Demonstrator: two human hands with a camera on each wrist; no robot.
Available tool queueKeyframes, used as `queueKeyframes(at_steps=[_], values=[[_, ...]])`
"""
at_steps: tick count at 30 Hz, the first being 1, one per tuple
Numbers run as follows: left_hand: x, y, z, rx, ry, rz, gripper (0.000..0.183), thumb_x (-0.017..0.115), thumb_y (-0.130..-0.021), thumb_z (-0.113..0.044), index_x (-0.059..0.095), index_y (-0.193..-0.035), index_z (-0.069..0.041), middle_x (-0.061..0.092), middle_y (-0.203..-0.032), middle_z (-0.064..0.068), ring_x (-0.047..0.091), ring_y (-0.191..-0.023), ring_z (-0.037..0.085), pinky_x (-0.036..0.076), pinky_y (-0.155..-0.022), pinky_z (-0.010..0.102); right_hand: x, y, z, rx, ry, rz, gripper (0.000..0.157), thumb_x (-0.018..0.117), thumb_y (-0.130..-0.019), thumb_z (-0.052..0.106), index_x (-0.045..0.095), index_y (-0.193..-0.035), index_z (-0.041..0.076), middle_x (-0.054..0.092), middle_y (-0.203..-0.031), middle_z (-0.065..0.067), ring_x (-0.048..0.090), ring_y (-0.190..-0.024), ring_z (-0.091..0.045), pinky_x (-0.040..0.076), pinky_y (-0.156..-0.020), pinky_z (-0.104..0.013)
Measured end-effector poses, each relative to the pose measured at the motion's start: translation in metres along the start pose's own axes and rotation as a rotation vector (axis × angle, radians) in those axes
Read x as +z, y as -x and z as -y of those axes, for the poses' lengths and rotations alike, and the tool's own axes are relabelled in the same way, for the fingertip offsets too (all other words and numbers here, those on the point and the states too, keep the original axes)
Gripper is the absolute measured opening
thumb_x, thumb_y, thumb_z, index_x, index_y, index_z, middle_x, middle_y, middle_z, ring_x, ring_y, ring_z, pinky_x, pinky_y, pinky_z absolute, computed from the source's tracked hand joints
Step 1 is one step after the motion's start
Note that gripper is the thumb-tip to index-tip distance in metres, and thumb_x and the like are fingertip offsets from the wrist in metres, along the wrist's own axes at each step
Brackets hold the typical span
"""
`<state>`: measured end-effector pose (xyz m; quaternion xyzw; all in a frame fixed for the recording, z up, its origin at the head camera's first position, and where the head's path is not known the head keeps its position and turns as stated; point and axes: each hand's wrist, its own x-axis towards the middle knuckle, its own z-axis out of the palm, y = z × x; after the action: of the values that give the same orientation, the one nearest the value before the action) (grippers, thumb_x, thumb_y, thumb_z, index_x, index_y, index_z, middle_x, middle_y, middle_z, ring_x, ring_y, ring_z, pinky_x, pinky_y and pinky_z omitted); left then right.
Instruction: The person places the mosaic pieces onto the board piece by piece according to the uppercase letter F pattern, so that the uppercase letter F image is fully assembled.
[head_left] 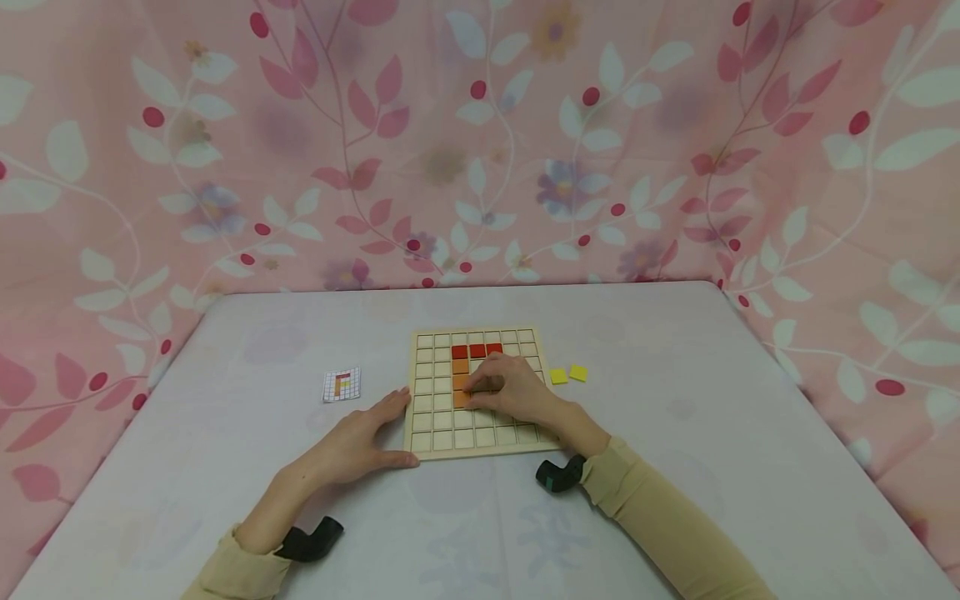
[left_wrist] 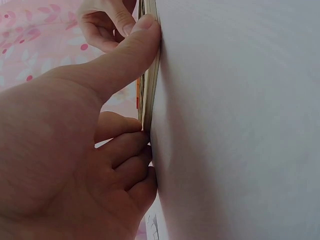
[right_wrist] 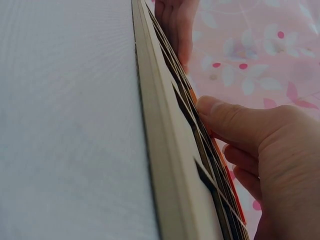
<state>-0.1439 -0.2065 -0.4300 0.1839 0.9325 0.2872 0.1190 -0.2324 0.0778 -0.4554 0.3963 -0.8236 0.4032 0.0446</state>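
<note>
A pale wooden grid board (head_left: 442, 441) lies flat on the surface (head_left: 675, 400). Three red tiles (head_left: 477, 351) form a row near its far edge; orange tiles (head_left: 460, 366) run in a column below the leftmost. Two yellow tiles (head_left: 578, 372) lie just off its right side, a small patterned card (head_left: 342, 385) to its left

The board (head_left: 444, 423) looks like smooth matt wood, the card (head_left: 342, 385) like paper

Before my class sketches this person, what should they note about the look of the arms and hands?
The left hand and right hand are gloveless. Both khaki-beige sleeves, left sleeve and right sleeve, have cuffs above the wrist. Bent black devices show at both wrists.
</note>
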Motion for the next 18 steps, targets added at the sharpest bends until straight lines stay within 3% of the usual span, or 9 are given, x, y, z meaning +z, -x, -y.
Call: queueKeyframes(at_steps=[18], values=[[0.0004,0.0000,0.0011,-0.013,0.004,0.004,0.103,0.080,-0.079,-0.053,0.029,-0.158,-0.012,0.028,-0.164,0.007,0.024,-0.152,0.031,0.028,-0.118,0.055,0.0013,-0.0004,-0.0021,-0.010,0.029,-0.001,0.021,0.087,-0.078,0.021,0.079,-0.097,0.016,0.074,-0.092,0.008,0.061,-0.092,-0.008,0.051,-0.081,-0.028]])
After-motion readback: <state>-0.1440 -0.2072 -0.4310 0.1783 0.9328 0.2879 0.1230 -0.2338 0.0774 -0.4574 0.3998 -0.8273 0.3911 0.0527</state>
